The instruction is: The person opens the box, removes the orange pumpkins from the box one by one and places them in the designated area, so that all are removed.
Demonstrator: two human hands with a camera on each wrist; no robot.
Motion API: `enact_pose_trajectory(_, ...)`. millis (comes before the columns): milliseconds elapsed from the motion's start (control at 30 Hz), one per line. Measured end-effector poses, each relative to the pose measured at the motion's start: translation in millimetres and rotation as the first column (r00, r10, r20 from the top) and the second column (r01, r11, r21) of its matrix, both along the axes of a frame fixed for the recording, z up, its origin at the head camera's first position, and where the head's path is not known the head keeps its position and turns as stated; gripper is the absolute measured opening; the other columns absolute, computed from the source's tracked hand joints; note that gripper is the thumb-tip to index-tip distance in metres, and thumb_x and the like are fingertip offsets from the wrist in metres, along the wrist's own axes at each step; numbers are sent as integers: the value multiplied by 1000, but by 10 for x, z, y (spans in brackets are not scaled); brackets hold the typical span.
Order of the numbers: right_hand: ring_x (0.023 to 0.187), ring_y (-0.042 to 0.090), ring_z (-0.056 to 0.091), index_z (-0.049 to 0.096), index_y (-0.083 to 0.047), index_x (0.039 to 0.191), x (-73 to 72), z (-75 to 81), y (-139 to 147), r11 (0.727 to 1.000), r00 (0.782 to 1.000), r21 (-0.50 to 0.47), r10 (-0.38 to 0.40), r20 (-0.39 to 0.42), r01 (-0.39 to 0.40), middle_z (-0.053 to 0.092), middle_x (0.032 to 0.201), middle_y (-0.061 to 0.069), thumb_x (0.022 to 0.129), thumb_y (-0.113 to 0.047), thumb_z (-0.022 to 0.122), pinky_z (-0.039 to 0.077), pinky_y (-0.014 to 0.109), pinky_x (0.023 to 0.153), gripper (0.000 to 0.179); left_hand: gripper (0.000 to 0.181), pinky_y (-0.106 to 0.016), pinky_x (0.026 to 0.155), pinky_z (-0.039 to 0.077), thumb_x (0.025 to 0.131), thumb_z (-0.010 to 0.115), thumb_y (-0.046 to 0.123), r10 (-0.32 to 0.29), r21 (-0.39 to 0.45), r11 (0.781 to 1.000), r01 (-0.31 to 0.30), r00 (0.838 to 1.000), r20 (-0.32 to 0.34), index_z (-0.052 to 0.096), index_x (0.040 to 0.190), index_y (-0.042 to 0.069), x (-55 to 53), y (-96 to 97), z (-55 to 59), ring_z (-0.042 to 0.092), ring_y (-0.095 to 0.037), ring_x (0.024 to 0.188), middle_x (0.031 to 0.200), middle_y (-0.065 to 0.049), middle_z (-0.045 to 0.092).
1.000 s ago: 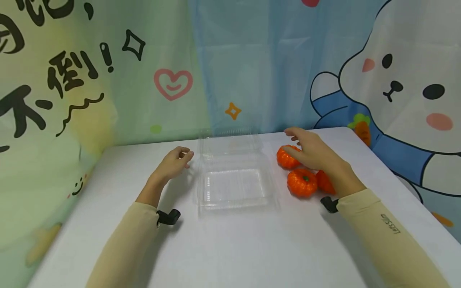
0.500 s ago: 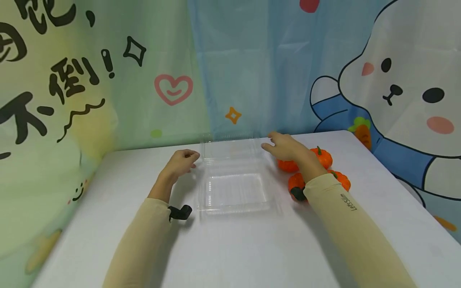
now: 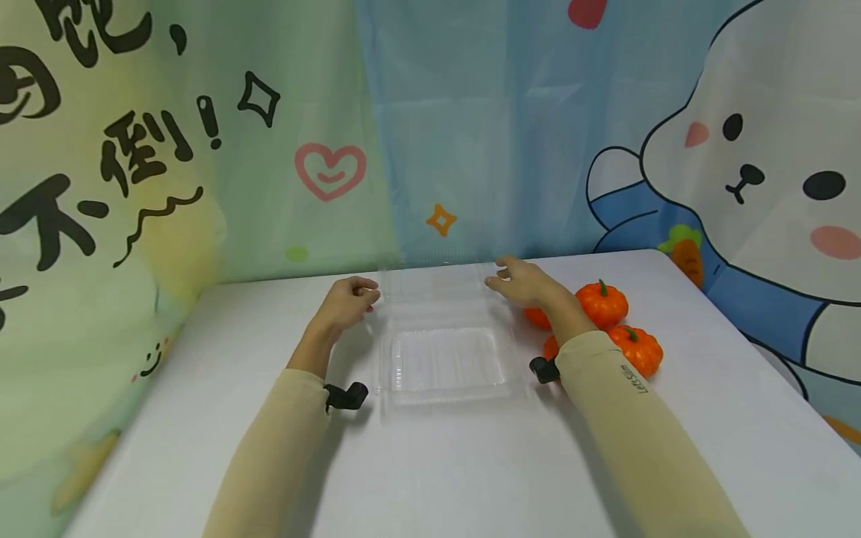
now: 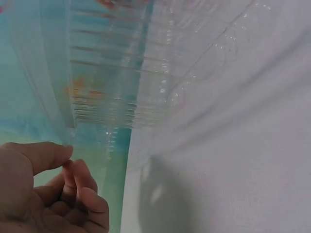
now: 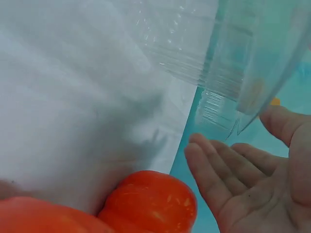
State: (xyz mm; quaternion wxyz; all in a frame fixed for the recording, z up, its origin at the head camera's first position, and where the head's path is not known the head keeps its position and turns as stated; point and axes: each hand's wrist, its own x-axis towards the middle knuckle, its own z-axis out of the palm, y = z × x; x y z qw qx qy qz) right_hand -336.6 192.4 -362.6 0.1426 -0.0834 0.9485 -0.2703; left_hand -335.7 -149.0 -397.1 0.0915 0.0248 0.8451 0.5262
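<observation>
A clear plastic clamshell container (image 3: pixel 451 396) lies unfolded on the white table, its base toward me and its lid (image 3: pixel 437 284) at the back. My left hand (image 3: pixel 346 302) is at the lid's left edge; in the left wrist view thumb and index finger pinch at the corner of the lid (image 4: pixel 102 63), other fingers curled. My right hand (image 3: pixel 528 284) is at the lid's right edge. In the right wrist view its thumb is close to the lid's edge (image 5: pixel 252 92), while the fingers extend below, apart from the thumb.
Several shiny orange toy pumpkins, among them a back one (image 3: pixel 602 305) and a front one (image 3: pixel 639 351), sit right of the container, partly hidden by my right forearm. A printed curtain (image 3: pixel 444 134) hangs behind the table's (image 3: pixel 430 478) far edge.
My right hand has moved left from over the pumpkins to the lid's right edge, uncovering two pumpkins. My left hand has shifted slightly right to the lid's left edge.
</observation>
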Motion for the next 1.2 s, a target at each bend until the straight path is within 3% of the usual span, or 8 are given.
enact_pose_trajectory(267, 130, 37, 55, 36, -4, 152, 7, -105, 53, 989, 989, -110, -108, -102, 97, 57, 146, 15, 104, -24, 60, 43, 52, 111, 57, 33, -27, 71, 47, 102, 61, 20, 41, -1, 999, -42, 992, -118, 57, 127, -1, 46, 40, 30, 66, -28, 91, 104, -10, 59)
enact_pose_trajectory(533, 114, 34, 65, 34, -6, 157, 54, -95, 19, 970, 962, -221, -151, -227, 100, 63, 132, 14, 99, -19, 68, 55, 47, 95, 69, 28, -26, 69, 49, 96, 67, 10, 69, -16, 997, -75, 968, -241, 57, 118, -3, 133, 34, 40, 59, -16, 77, 98, -8, 57)
enact_pose_trajectory(700, 97, 29, 70, 51, -7, 135, 114, -55, -42, 951, 950, -304, -146, -278, 57, 60, 119, 13, 100, -12, 64, 56, 38, 80, 38, 21, -29, 69, 51, 96, 68, 10, 47, -43, 997, -63, 953, -300, 57, 110, 1, 195, -29, 46, 66, -21, 77, 97, -10, 61)
enact_pose_trajectory(800, 98, 30, 72, 54, -6, 119, 160, -63, -64, 943, 946, -330, -138, -292, 36, 59, 118, 13, 101, -10, 59, 57, 40, 81, 19, 19, -31, 70, 54, 98, 65, 10, 25, -33, 999, -36, 954, -298, 56, 113, 2, 253, -90, 34, 72, -29, 84, 102, -14, 66)
enact_pose_trajectory(900, 106, 35, 70, 57, -3, 114, 219, -57, -45, 963, 943, -268, -93, -319, 5, 59, 120, 16, 101, -9, 57, 56, 47, 89, 14, 20, -32, 73, 53, 103, 59, 14, -22, -8, 1000, 21, 963, -269, 56, 119, 4, 326, -178, 18, 73, -35, 95, 115, -19, 70)
enact_pose_trajectory(1033, 111, 39, 64, 65, 1, 121, 333, -20, 15, 992, 946, -113, 7, -325, -46, 59, 122, 20, 102, -7, 49, 51, 52, 98, 26, 33, -38, 81, 53, 110, 47, 27, -115, -2, 993, 117, 972, -204, 55, 134, 6, 457, -337, 13, 68, -35, 111, 136, -18, 64)
enact_pose_trajectory(1200, 112, 35, 61, 65, 0, 133, 512, 4, 38, 990, 964, -34, 122, -235, -134, 63, 127, 20, 106, -14, 43, 48, 52, 100, 37, 51, -43, 91, 52, 112, 39, 39, -227, -47, 974, 223, 967, -118, 47, 151, 8, 627, -520, 24, 59, -35, 124, 151, -17, 51)
